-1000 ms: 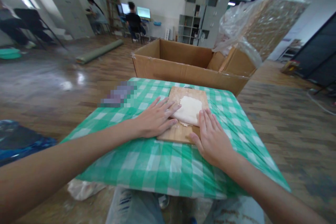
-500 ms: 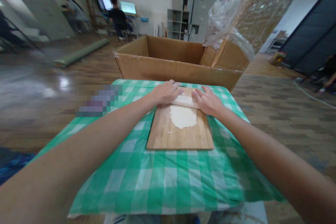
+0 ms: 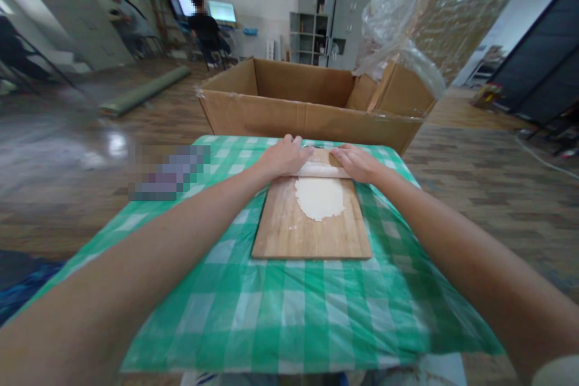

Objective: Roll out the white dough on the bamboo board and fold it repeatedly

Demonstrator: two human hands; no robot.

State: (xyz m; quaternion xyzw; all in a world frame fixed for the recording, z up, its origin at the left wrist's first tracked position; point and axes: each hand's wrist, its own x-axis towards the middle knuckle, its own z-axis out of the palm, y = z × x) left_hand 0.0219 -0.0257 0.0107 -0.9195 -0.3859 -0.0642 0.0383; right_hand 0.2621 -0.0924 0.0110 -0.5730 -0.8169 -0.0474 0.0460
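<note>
A pale rolling pin (image 3: 322,170) lies crosswise over the far part of a wooden cutting board (image 3: 312,243). My left hand (image 3: 286,158) presses on its left end and my right hand (image 3: 357,163) on its right end, with the fingers curved over the top. Under and in front of the pin spreads a thin, flat sheet of white dough (image 3: 320,199), rounded with a ragged edge. The far rim of the dough is hidden by the pin. Bits of flour or dough dot the bare wood near it.
The board rests on a table with a green-and-white checked cloth (image 3: 253,313). Just beyond stands a large open cardboard box (image 3: 271,110), with a plastic-wrapped panel (image 3: 461,12) leaning up at its right. A blurred-out item (image 3: 172,175) lies at the table's left. People sit farther back.
Both hands have shifted slightly away from me with the rolling pin, which now lies straighter across the board. More of the dough's right side shows.
</note>
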